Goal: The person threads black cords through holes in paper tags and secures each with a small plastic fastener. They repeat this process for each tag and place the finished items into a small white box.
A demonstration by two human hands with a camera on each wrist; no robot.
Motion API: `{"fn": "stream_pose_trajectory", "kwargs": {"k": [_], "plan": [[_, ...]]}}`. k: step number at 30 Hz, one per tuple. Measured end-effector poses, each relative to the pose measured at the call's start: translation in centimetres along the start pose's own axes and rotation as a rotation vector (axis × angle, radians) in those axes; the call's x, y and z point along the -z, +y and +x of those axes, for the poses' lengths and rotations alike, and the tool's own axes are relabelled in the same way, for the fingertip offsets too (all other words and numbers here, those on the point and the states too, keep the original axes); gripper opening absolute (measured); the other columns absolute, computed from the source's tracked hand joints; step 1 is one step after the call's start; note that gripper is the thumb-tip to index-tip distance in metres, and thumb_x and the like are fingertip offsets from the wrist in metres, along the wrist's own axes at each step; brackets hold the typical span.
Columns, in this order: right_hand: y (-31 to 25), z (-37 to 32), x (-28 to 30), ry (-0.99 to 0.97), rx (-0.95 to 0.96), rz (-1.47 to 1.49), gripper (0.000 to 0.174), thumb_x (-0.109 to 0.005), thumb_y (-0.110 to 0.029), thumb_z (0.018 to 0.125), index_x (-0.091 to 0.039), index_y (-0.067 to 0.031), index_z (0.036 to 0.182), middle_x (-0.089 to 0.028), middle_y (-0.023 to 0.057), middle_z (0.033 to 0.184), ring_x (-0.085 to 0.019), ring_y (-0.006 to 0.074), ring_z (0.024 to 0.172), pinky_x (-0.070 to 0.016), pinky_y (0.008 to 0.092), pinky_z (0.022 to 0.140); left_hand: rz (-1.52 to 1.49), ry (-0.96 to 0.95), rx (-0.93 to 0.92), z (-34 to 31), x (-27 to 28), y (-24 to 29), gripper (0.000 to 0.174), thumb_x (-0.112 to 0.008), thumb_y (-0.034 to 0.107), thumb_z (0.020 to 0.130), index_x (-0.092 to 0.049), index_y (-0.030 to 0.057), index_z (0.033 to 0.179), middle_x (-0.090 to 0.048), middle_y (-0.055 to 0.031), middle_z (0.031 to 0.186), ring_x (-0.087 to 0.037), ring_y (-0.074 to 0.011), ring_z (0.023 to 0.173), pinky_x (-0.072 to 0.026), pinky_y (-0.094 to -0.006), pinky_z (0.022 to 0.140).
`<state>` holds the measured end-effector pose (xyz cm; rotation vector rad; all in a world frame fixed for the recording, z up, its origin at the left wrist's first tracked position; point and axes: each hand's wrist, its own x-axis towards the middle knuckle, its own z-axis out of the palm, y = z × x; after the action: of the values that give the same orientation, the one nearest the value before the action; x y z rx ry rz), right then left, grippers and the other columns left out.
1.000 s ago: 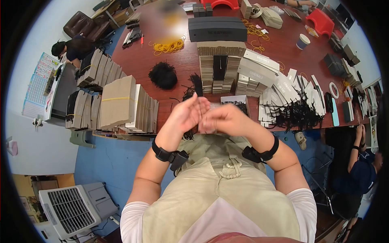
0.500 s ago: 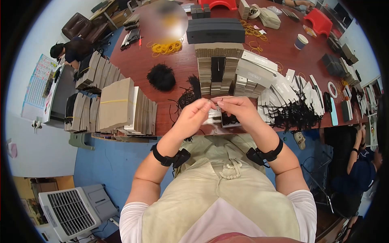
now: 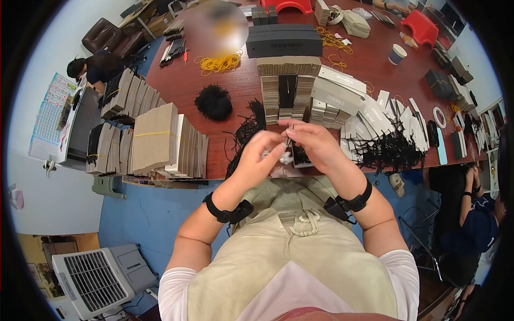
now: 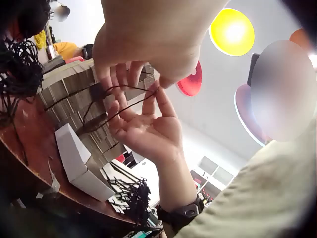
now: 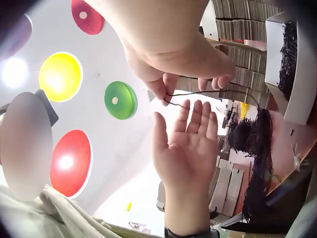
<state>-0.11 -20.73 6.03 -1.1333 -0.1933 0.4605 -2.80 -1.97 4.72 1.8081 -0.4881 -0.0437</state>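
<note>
A thin black cord (image 5: 213, 91) is pinched between the thumb and index fingertip of my right hand (image 3: 316, 143). In the left wrist view the same cord (image 4: 131, 105) makes a loop stretching away from those fingertips. My left hand (image 3: 261, 155) is close beside it, palm toward the right hand. The right wrist view shows the left hand (image 5: 190, 131) with fingers extended, their tips just below the cord. A bundle of black cords (image 3: 249, 134) lies on the table beyond the left hand. Under the right hand stands a small white box (image 5: 302, 94) containing black cords.
Tall stacks of grey cards (image 3: 270, 91) rise straight ahead, topped by a dark long box (image 3: 284, 41). A black cord ball (image 3: 213, 101) lies left of centre. Banded card stacks (image 3: 155, 136) fill the left edge; white tags with black cords (image 3: 385, 142) spread at right.
The hands went from overlapping near the table edge to meeting fingertip to fingertip over the box. Since then the left hand has drawn slightly back and opened, while the right keeps its pinch.
</note>
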Motion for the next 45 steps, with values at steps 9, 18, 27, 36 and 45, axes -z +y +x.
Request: {"fn": "stream_pose_trajectory", "kwargs": {"k": [9,18,27,36,45], "plan": [[0.6,1.1,-0.5,0.096,0.194,-0.244,0.022,-0.064,-0.018,0.083,-0.067,-0.0001,0.097,-0.045,0.0124,0.126,-0.045,0.0184,0.114,-0.0388,0.0293,0.089,-0.876,0.108,0.137,2.0,-1.8,-1.7,0.023,-0.052,0.018,0.093,-0.049,0.0012,0.108,-0.053,-0.0015,0.086,-0.044,-0.0054,0.068,-0.0366,-0.0198,0.059],[1.2,1.3,1.6,0.181,0.084,-0.367,0.016,-0.064,-0.014,0.082,-0.066,0.0004,0.087,-0.06,0.0062,0.097,-0.052,0.017,0.097,-0.0401,0.0294,0.085,-0.422,0.171,0.256,1.5,-1.9,-1.7,0.014,-0.058,0.016,0.089,-0.058,0.0023,0.093,-0.054,0.0048,0.071,-0.045,-0.0002,0.061,-0.037,-0.0167,0.053],[4.9,-0.7,5.9,-0.033,0.443,-1.563,0.002,-0.067,-0.009,0.063,-0.065,-0.01,0.065,-0.055,0.0068,0.071,-0.052,0.0255,0.076,-0.0432,0.036,0.069,-0.438,0.191,0.38,1.1,-1.5,-2.2,0.009,-0.055,0.015,0.09,-0.056,0.0057,0.088,-0.049,0.0077,0.068,-0.039,0.0007,0.056,-0.0303,-0.0158,0.049],[4.6,-0.4,5.4,0.056,0.435,-1.497,0.006,-0.063,-0.004,0.067,-0.059,-0.0069,0.071,-0.056,0.0099,0.073,-0.055,0.0287,0.077,-0.0445,0.0381,0.068,-0.403,0.174,0.352,1.2,-1.7,-2.3,0.011,-0.054,0.016,0.091,-0.054,0.0048,0.089,-0.049,0.0065,0.066,-0.041,0.0002,0.053,-0.0317,-0.0161,0.046],[3.8,-0.4,4.8,0.019,0.353,-1.415,0.005,-0.065,-0.004,0.067,-0.062,-0.0047,0.07,-0.057,0.0091,0.076,-0.054,0.03,0.082,-0.0444,0.0391,0.073,-0.378,0.158,0.357,1.1,-1.6,-2.1,0.013,-0.053,0.017,0.092,-0.054,0.0041,0.09,-0.05,0.0055,0.066,-0.043,-0.0007,0.052,-0.035,-0.017,0.046]]}}
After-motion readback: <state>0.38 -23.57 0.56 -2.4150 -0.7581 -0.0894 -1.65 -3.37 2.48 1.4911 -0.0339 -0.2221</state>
